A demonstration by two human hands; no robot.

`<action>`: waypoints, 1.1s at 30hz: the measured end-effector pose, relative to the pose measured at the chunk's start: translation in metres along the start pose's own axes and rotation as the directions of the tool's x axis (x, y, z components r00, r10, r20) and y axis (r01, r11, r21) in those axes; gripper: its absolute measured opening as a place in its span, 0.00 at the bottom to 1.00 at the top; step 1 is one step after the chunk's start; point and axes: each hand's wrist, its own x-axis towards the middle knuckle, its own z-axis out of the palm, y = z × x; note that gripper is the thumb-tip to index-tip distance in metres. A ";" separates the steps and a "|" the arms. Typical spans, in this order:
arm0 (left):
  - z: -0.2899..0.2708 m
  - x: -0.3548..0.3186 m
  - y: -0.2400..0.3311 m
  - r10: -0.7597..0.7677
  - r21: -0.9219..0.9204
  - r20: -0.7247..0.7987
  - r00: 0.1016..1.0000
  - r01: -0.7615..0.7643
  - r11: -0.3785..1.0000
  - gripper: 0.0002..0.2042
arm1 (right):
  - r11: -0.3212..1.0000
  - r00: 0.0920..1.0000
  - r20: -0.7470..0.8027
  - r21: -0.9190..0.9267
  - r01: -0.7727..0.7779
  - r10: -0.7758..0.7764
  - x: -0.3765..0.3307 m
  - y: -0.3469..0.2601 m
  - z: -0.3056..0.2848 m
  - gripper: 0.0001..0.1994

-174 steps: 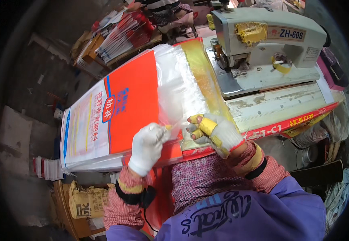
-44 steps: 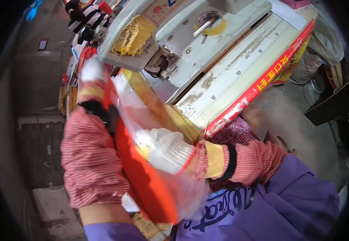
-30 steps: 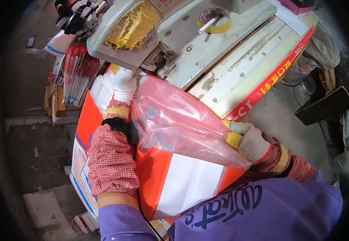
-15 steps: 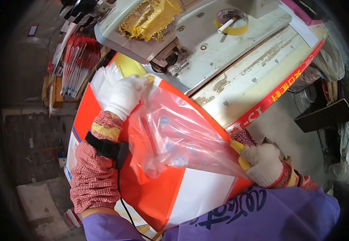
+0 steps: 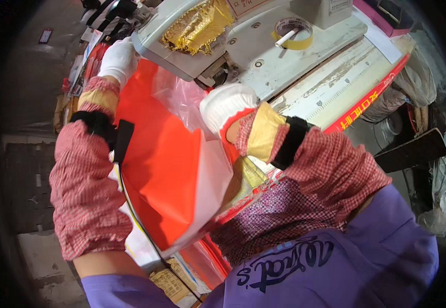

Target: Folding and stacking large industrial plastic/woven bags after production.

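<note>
A large red and white plastic bag [image 5: 159, 154] with a clear film lining [image 5: 182, 95] lies before a sewing machine [image 5: 207, 31], its far edge close to the machine's head. Out at the bag's far left corner, my left hand [image 5: 117, 60] in a white knit glove is closed, its fingertips partly hidden beside the machine. My right hand [image 5: 228, 108], gloved too, is curled at the bag's right edge just below the needle area; its fingers point away and are mostly hidden. Toward me, the bag hangs in a loose fold.
On the machine bed stand a tape roll [image 5: 294, 34] and a white stick [image 5: 286, 37]. Yellow woven cloth [image 5: 197, 31] hangs on the machine head. A worn ruler-marked board [image 5: 330, 84] with a red edge extends right. Stacked red and white bags [image 5: 93, 59] lie far left.
My left hand has moved up and left, past the machine head. My right hand has come from the lower right to the needle area. The bag has swung round, its near part folding over.
</note>
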 end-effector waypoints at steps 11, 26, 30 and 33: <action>-0.156 -0.043 0.217 0.449 -0.382 0.251 0.857 -0.339 0.860 0.12 | 0.639 0.835 0.372 0.769 -0.032 -0.406 0.025 0.085 -0.022 0.11; -0.194 -0.025 0.224 0.371 -0.400 0.916 0.153 0.405 0.822 0.12 | 0.777 0.812 0.288 0.559 0.289 -0.509 0.024 0.074 -0.014 0.09; -0.225 -0.054 0.274 0.216 -0.274 0.934 -0.284 -0.182 0.944 0.12 | 0.770 0.784 0.157 0.378 0.514 -0.600 0.030 0.071 0.016 0.09; -0.236 -0.102 0.287 0.129 -0.336 0.894 -0.430 -0.452 0.826 0.08 | 0.877 0.875 0.304 0.423 0.229 -0.376 0.037 0.043 0.037 0.10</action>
